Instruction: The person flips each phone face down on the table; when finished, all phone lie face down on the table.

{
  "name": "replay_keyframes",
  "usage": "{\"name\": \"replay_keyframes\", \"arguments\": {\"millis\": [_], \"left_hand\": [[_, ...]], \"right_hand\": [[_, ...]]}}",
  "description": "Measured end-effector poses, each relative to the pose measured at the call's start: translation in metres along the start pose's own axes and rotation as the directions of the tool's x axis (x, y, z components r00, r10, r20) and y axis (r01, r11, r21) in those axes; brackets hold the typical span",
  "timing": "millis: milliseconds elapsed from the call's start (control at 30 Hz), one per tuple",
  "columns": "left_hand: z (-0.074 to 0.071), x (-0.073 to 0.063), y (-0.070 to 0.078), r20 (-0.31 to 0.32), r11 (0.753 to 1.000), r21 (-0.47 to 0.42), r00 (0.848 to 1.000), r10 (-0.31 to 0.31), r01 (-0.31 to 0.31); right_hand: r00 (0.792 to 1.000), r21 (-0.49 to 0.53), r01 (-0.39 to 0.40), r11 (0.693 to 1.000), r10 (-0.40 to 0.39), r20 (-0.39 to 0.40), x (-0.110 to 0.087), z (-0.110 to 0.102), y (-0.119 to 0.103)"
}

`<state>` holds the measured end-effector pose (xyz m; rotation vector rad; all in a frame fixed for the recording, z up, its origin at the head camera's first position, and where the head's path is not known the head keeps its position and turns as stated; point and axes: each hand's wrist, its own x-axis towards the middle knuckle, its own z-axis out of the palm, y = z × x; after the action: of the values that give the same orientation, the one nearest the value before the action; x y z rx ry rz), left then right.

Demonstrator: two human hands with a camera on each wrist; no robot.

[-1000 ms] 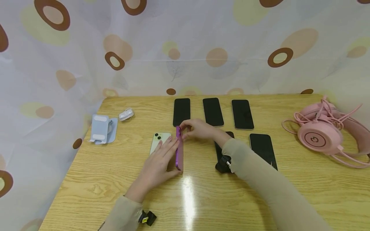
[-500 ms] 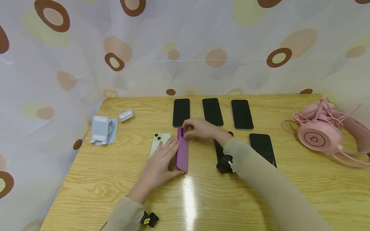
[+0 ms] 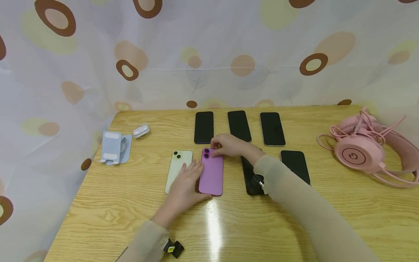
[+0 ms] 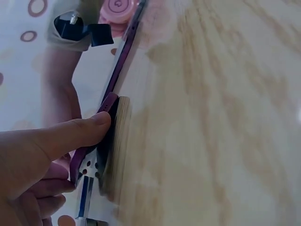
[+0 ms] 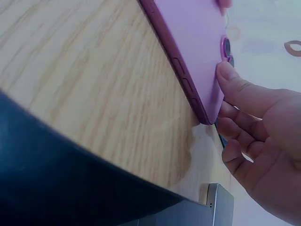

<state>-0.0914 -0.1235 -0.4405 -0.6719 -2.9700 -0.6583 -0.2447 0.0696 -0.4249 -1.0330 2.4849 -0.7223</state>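
A purple smartphone [image 3: 211, 178] lies back up on the wooden table, its cameras at the far left corner. My left hand [image 3: 183, 185] holds it with fingers along the left edge and the thumb at the near edge. In the left wrist view that thumb presses the end of the phone [image 4: 107, 102]. My right hand [image 3: 228, 146] pinches the far end; in the right wrist view its thumb is on the back beside the cameras, other fingers curled past the edge. This view shows the phone [image 5: 195, 42] tilted. A pale green phone [image 3: 178, 167] lies left, partly behind my left hand.
Three black-screened phones, left [image 3: 204, 127], middle [image 3: 239, 126] and right [image 3: 272, 128], lie along the back. Another [image 3: 295, 165] lies nearer right, and one [image 3: 248, 173] is partly under my right forearm. Pink headphones [image 3: 358, 153], a blue stand [image 3: 111, 147] and a white coiled cable [image 3: 141, 130] flank them.
The purple phone has turned from standing on its long edge to nearly flat, its back now facing up. My right hand has moved slightly right with its top; my left stays beside it.
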Motion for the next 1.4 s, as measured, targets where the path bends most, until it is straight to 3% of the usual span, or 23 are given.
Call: {"name": "replay_keyframes", "arguments": {"millis": [500,667,833,967,1167,1400], "left_hand": [[0.005,0.003,0.002,0.063,0.998,-0.032,0.997,-0.05,0.052],[0.003,0.003,0.004,0.074,0.999,0.001,0.996,-0.041,0.041],[0.001,0.006,0.009,0.033,1.0,0.012,0.999,-0.002,0.002],[0.001,0.014,0.019,0.025,1.0,-0.002,0.999,0.028,-0.028],[0.005,0.032,0.04,0.072,0.998,0.024,0.996,0.062,-0.063],[0.023,0.048,0.063,0.141,0.99,0.063,0.983,0.119,-0.129]], "right_hand": [[1.0,-0.018,-0.008,1.0,0.008,0.013,0.001,0.0,0.002],[1.0,-0.013,0.005,1.0,-0.005,0.0,-0.005,-0.002,0.004],[0.998,-0.049,0.043,0.998,-0.045,-0.043,-0.02,-0.011,0.01],[0.995,-0.08,0.067,0.994,-0.073,-0.069,-0.035,-0.021,0.017],[0.996,-0.108,0.053,0.993,-0.06,-0.062,-0.059,-0.035,0.033],[0.996,-0.192,-0.001,0.981,-0.016,-0.085,-0.087,-0.045,0.055]]}}
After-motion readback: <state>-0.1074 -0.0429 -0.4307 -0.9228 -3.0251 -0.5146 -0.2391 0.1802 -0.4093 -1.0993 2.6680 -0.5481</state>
